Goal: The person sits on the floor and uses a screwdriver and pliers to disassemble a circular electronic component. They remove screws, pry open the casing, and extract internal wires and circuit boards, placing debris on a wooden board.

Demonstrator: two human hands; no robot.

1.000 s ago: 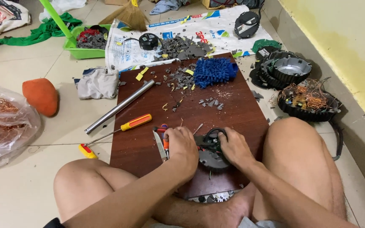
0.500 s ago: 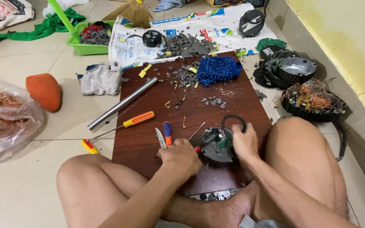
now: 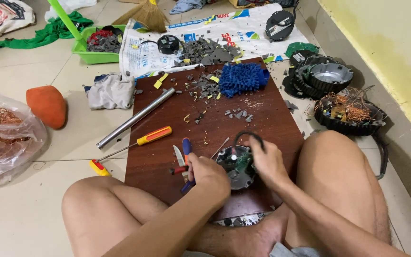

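Mid-strip of round motor unit point(image 3: 236, 167) at board's point(image 3: 262, 119) 6 o'clock edge. Left hand point(image 3: 208, 175) closed on pliers point(image 3: 185, 164); right hand point(image 3: 267, 162) clamps unit's 3 o'clock rim. Next probably needs firm bracing, careful prying.

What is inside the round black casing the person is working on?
Inside the round black casing, a green circuit board shows, with a black cable looping up from it. The left hand and right hand cover its edges; anything deeper is hidden.
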